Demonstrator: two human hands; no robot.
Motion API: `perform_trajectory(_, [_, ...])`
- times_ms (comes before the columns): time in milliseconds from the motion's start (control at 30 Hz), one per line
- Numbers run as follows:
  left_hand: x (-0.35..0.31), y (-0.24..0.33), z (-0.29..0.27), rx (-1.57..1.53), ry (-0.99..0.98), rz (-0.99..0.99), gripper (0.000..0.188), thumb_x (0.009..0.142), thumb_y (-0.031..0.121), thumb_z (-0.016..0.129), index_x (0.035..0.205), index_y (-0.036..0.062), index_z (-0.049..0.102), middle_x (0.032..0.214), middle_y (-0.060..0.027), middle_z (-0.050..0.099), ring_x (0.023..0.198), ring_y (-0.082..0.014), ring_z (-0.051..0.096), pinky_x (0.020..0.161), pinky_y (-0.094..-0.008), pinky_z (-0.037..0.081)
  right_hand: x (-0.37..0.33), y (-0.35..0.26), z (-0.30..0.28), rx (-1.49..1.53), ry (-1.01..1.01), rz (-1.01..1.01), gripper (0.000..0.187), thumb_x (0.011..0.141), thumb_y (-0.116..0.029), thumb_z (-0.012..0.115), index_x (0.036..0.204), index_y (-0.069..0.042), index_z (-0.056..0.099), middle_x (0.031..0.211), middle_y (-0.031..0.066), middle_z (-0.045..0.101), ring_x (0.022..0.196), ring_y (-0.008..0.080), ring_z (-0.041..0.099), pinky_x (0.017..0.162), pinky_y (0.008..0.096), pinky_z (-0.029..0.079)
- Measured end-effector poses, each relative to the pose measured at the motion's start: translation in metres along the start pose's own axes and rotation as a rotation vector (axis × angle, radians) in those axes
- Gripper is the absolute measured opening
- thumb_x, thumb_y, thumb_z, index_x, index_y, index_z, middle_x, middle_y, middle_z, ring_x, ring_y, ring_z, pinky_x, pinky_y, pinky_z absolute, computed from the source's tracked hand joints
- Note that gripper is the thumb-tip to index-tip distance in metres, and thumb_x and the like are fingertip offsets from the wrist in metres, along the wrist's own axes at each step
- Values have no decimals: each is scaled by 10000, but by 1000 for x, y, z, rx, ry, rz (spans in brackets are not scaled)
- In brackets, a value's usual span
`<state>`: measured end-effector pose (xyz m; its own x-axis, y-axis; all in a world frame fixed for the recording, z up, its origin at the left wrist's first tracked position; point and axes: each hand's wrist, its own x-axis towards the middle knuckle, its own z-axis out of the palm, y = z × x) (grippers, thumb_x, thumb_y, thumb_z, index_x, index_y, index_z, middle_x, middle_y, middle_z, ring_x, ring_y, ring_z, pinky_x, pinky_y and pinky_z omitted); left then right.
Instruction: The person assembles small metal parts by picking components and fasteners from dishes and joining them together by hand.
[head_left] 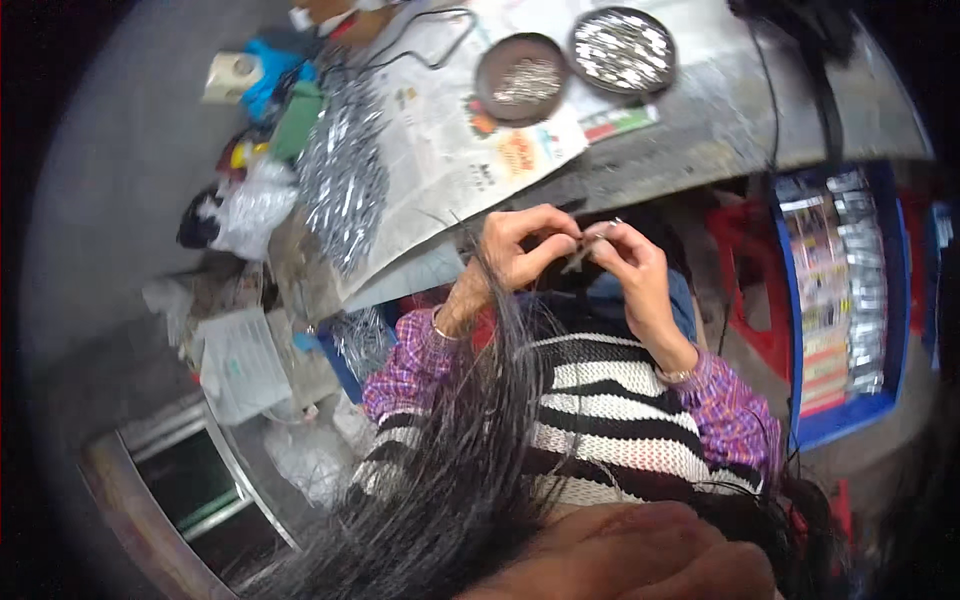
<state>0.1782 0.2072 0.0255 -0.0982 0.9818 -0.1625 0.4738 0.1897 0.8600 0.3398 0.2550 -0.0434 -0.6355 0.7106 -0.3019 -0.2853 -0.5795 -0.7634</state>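
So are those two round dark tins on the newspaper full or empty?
Neither is empty. The nearer tin holds a small patch of silvery pieces mid-base; the farther tin is covered nearly rim to rim. Both sit on the newspaper.

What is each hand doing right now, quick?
Left hand: closed, fingertips pinching a small thin metal piece.
Right hand: closed, pinching the same piece from the other side.

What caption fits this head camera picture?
Left hand and right hand pinch a small metal piece beside newspaper.

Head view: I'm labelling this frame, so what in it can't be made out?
- Thin dark piece pinched between left hand and right hand: too small and blurred.
- Contents of two round dark trays: tiny shiny bits, unclear.
- Lap: hidden by long dark hair.
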Motion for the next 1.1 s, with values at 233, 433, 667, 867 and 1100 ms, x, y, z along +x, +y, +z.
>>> perform_trajectory(233, [46, -3, -54, 226, 269, 150, 126, 772, 1, 600, 890, 4, 645, 816, -52, 656, 735, -112, 616, 677, -225, 484, 2, 0, 1, 155, -25, 78, 180, 842, -88, 574, 996, 6, 574, 897, 34, 600, 781, 95, 571, 700, 215, 450])
perform_trajectory(433, [108, -26, -83, 422, 303, 121, 270, 752, 23, 618, 1017, 70, 641, 803, -15, 609, 603, -54, 538, 522, -182, 453, 3, 8, 4, 120, -143, 141, 217, 845, -118, 574, 1029, -5, 580, 853, 15, 601, 683, 68, 560, 628, 199, 470])
perform_trajectory(667, [129, -31, -69, 695, 220, 113, 322, 695, 112, 685, 1015, 107, 643, 866, -70, 606, 715, -121, 545, 614, -248, 453, -8, 18, 2, 175, -231, 177, 202, 850, -105, 569, 1033, -20, 571, 788, -21, 561, 665, 39, 523, 592, 181, 440])
perform_trajectory(867, [126, -36, -70, 640, 270, 122, 171, 733, 52, 649, 903, 56, 650, 771, -51, 615, 599, -104, 537, 567, -232, 445, -12, 19, 8, 231, -210, 172, 146, 819, -76, 582, 945, -9, 614, 741, 15, 605, 561, 39, 502, 505, 195, 424])
perform_trajectory(1100, [125, -34, -71, 632, 321, 59, 104, 753, 55, 643, 856, 47, 655, 755, -39, 634, 610, -85, 568, 553, -222, 457, -10, 4, 4, 157, -193, 162, 164, 833, -109, 582, 960, -13, 624, 753, 2, 609, 566, 36, 492, 504, 200, 425])
